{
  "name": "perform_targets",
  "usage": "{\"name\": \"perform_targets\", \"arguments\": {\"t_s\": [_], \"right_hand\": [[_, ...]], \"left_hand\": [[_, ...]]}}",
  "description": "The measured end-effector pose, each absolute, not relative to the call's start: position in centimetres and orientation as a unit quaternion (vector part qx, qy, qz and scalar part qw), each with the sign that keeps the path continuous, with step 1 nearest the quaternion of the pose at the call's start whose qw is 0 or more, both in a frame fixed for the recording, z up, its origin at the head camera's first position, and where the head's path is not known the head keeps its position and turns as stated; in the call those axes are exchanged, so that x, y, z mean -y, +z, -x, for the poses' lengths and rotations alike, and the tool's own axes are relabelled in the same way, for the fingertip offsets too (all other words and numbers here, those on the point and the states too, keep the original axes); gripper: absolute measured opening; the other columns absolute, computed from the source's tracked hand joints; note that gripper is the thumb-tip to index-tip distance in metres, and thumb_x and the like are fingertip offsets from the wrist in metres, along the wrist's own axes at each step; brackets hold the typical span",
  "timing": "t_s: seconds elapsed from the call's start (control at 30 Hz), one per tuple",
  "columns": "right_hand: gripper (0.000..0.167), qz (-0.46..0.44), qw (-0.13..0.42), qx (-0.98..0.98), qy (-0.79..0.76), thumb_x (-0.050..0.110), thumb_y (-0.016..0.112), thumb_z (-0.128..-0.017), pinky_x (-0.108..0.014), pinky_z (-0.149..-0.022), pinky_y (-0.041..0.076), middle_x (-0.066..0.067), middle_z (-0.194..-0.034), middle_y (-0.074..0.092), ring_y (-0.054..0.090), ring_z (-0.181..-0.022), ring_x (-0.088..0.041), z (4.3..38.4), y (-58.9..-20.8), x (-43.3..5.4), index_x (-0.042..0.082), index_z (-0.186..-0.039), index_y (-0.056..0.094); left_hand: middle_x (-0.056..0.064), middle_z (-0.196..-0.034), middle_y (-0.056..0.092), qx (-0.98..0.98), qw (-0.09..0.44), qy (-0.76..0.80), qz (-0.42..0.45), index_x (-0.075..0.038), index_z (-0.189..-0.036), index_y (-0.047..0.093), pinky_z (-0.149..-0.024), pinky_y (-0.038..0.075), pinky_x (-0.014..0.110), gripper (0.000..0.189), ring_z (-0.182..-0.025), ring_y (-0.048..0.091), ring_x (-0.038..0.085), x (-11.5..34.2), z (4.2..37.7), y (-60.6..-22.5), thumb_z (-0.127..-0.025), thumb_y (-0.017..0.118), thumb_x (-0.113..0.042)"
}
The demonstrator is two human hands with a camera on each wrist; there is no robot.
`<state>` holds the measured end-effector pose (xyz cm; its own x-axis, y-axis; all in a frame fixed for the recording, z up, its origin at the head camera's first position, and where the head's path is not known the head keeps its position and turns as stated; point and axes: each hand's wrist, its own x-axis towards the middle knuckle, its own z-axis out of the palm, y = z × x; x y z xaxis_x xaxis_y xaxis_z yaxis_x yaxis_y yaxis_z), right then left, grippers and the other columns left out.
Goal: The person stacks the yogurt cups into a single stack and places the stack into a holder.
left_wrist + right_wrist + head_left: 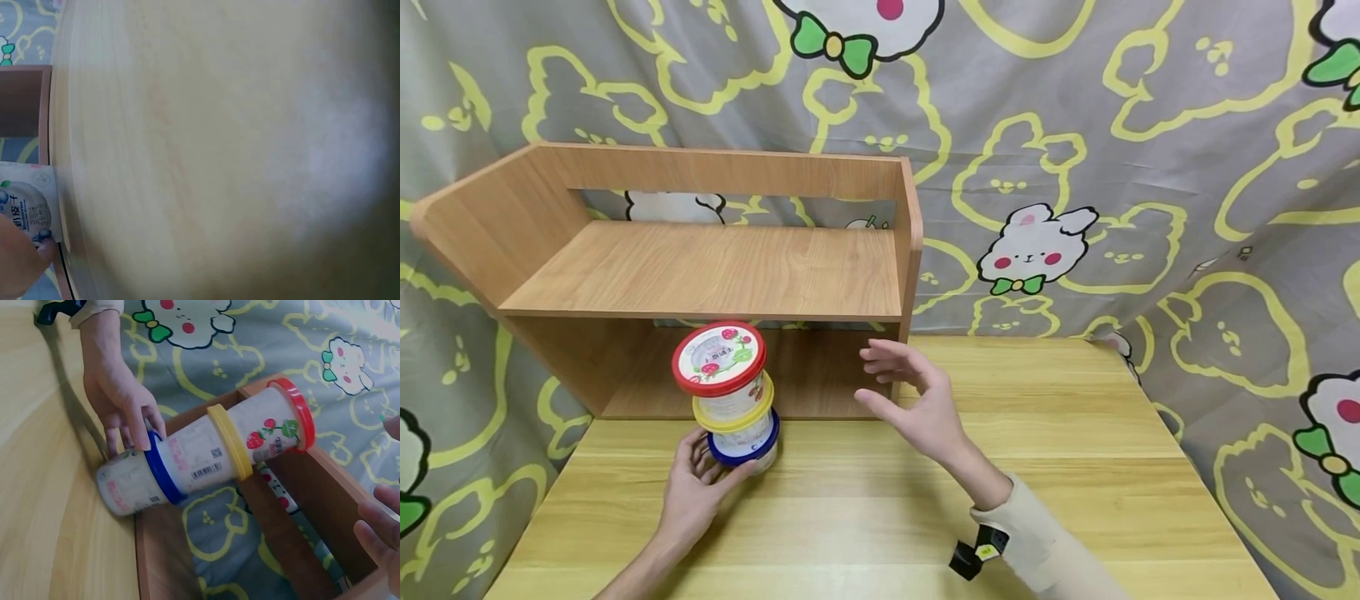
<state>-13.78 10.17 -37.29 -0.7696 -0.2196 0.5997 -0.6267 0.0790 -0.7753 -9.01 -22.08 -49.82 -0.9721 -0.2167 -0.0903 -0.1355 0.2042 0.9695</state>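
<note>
Three tubs stand stacked on the table: a red-lidded tub (718, 358) with strawberries printed on it on top, a yellow-lidded tub (733, 406) in the middle and a blue-lidded tub (766, 458) at the bottom. My left hand (695, 492) grips the bottom tub, thumb on the near side and fingers round its left. The right wrist view shows this left hand (122, 403) at the blue lid too. Blueberries show on the tub beside my hand (19, 259) in the left wrist view. My right hand (921, 408) is raised right of the stack, fingers spread and holding nothing.
Behind the stack is a two-level wooden shelf (722, 267), its right side panel (910, 242) near my right fingertips. The light wooden table (1037, 467) extends to the right. A patterned curtain (1150, 167) hangs behind and at both sides.
</note>
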Motion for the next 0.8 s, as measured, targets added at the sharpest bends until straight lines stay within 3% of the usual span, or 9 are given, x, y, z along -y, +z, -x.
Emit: {"name": "perform_targets", "arguments": {"t_s": [0.17,0.5,0.8], "right_hand": [[0.052,-0.269,0.196,0.714,0.616,-0.005,0.081,-0.085,-0.031,-0.091,0.063,-0.020,-0.123,0.075,0.073,-0.108,-0.015,13.6,-37.0,-11.7,0.006,-0.134,0.067],[0.047,-0.245,0.251,0.708,0.613,-0.012,0.078,-0.084,-0.027,-0.092,0.063,-0.026,-0.115,0.075,0.074,-0.104,-0.009,14.7,-36.4,-13.9,-0.002,-0.129,0.068],[0.039,-0.206,0.260,0.715,0.616,-0.006,0.080,-0.087,-0.022,-0.087,0.063,-0.021,-0.112,0.077,0.074,-0.096,-0.007,17.2,-35.6,-14.7,-0.004,-0.125,0.070]], "left_hand": [[0.019,-0.156,0.044,0.776,0.031,-0.619,-0.117,-0.007,-0.161,0.022,-0.093,0.046,-0.003,0.099,-0.111,0.050,-0.019,22.0,9.0,-49.8,-0.087,0.088,-0.014],[0.017,-0.156,0.044,0.776,0.025,-0.619,-0.122,-0.009,-0.161,0.023,-0.094,0.045,-0.004,0.100,-0.111,0.050,-0.019,22.1,9.1,-49.9,-0.087,0.089,-0.016],[0.017,-0.156,0.044,0.776,0.031,-0.618,-0.119,-0.008,-0.161,0.023,-0.093,0.046,-0.004,0.099,-0.111,0.049,-0.020,22.1,9.2,-50.0,-0.087,0.089,-0.014]]}}
